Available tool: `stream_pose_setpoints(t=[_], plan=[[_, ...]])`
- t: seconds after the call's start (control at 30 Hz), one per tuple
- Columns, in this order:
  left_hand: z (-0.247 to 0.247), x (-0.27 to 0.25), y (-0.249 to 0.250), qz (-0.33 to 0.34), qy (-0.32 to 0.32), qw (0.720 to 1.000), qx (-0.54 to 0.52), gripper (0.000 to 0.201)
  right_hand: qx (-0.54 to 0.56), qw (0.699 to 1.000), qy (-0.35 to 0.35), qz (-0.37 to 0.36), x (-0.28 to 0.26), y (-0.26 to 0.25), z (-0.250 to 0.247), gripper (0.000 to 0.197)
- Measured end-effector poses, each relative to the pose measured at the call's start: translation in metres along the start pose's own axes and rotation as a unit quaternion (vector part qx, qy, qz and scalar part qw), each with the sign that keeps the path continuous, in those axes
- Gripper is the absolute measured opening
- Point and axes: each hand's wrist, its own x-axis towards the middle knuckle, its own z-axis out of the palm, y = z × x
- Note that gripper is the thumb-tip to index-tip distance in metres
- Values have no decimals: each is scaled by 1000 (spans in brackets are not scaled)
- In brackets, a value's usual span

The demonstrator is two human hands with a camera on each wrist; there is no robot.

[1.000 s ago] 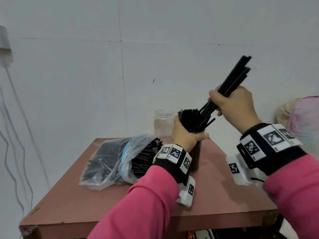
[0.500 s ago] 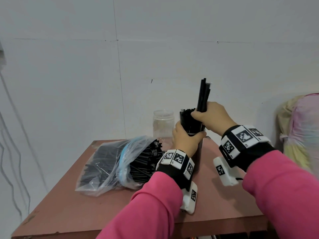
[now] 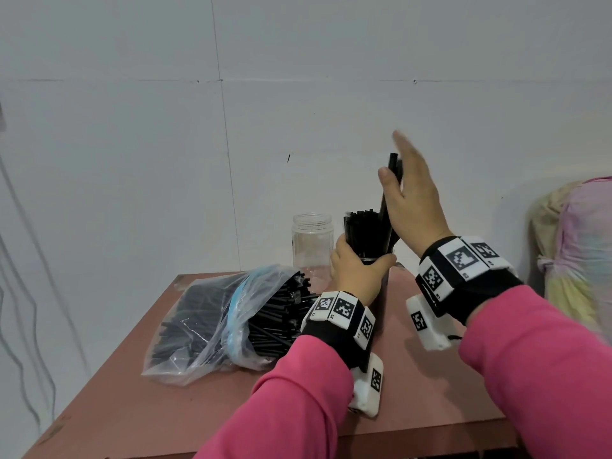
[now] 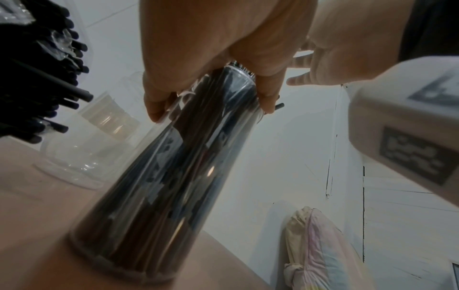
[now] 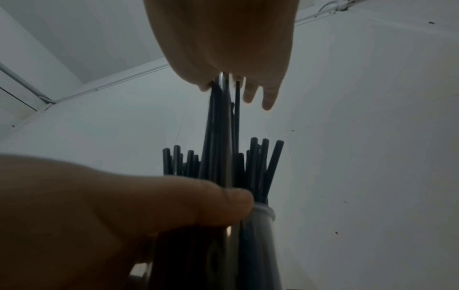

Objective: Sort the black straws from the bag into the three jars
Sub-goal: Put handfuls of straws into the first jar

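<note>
A tall clear jar [image 3: 381, 286] packed with black straws [image 3: 364, 233] stands on the reddish table [image 3: 430, 392]. My left hand [image 3: 357, 276] grips the jar just below its rim; the left wrist view shows the fingers [image 4: 159, 106] round the jar [image 4: 161, 186]. My right hand [image 3: 407, 187] is above the jar with its fingers straight. A few taller straws [image 3: 394, 167] stand against its palm, their lower ends in the jar. From the right wrist these straws [image 5: 223, 127] rise past the others to the hand [image 5: 228, 39]. An empty jar [image 3: 311, 246] stands behind, to the left.
A clear plastic bag [image 3: 205, 326] full of black straws lies on the table's left half, its open mouth [image 3: 284, 309] toward my left wrist. A pastel cloth bundle [image 3: 579, 260] sits off the table at the right. A white wall is close behind.
My right hand swung its bundle of straws upright, lowered it into the full jar, then opened and let go. My left hand has kept its grip on the jar.
</note>
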Motion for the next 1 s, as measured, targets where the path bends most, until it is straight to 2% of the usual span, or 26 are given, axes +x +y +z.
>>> stream_pose_setpoints(t=[0.1,0.17,0.23,0.33,0.37,0.4,0.47,0.53,0.67,0.73,0.8,0.87,0.93,0.97,1.0], plan=[[2,1,0,-11,10,1000,-19,115,-69,983,-150,79,-7,8,5,36],[4,1,1,-17,12,999,-31,119,-97,966,-214,110,-15,10,5,33],[4,1,0,-19,13,999,-31,118,-107,965,-216,100,-14,7,0,36],[3,0,1,-13,10,999,-28,120,-104,979,-165,55,-11,0,-7,47],[3,0,1,-11,9,1000,-28,121,-104,979,-168,50,-11,0,-7,49],[3,-1,2,-12,9,1000,-26,121,-108,974,-194,49,-12,0,-6,49],[3,0,4,-20,13,1000,-20,117,-133,944,-295,64,-17,-2,-5,44],[4,0,4,-25,12,999,-19,116,-131,928,-337,89,-18,-6,-5,45],[2,-1,3,-28,8,999,-14,119,-145,960,-236,44,-16,-7,-2,49],[3,1,2,-33,8,999,-7,113,-186,948,-257,28,-18,-1,3,42],[4,3,1,-39,15,999,0,109,-151,938,-307,60,-17,0,3,41],[4,2,-1,-29,17,999,-11,109,-111,950,-279,83,-16,-3,0,48],[3,-2,1,-31,8,999,-17,116,-122,968,-202,89,-14,-4,-2,52],[3,-4,3,-34,2,999,-12,122,-142,964,-204,92,-14,-5,-4,51],[1,-6,4,-36,-5,999,-3,128,-178,950,-239,97,-16,-6,-4,48]])
